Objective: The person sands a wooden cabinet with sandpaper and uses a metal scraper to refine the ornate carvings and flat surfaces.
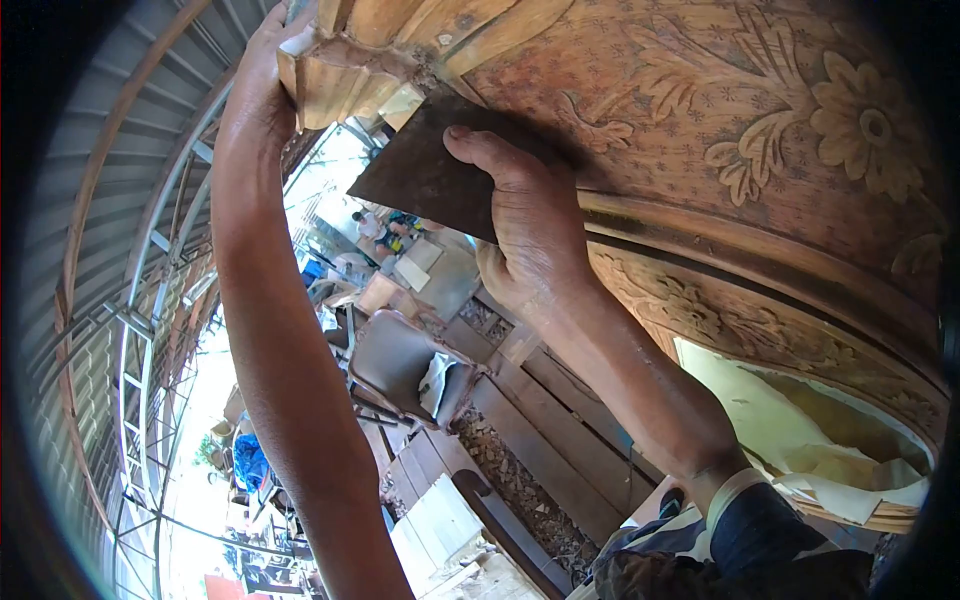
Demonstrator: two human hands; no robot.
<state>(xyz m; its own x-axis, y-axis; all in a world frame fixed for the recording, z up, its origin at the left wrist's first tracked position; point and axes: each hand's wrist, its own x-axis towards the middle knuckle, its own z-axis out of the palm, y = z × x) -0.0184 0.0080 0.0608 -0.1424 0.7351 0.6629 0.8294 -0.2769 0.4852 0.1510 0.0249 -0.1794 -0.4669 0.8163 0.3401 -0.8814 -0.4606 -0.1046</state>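
Observation:
A large carved wooden furniture panel (690, 110) with raised flowers and leaves fills the upper right. My right hand (535, 205) is closed on a dark, flat, four-cornered sheet (425, 165), its thumb lying across the face. The sheet's upper edge meets the carved wood near the moulded corner. At the top left, my left hand (268, 75) rests against the outer side of that pale, ridged corner block (345, 85). Its fingers are hidden behind the wood and cut off by the frame's top.
Below stands a brown upholstered chair frame (395, 365) among planks (540, 440) and wood chips (510, 470). Torn pale lining (800, 420) hangs under the panel. Farther back, a person (368, 225) is among stacked boards. Corrugated metal sheeting (85, 260) curves along the left.

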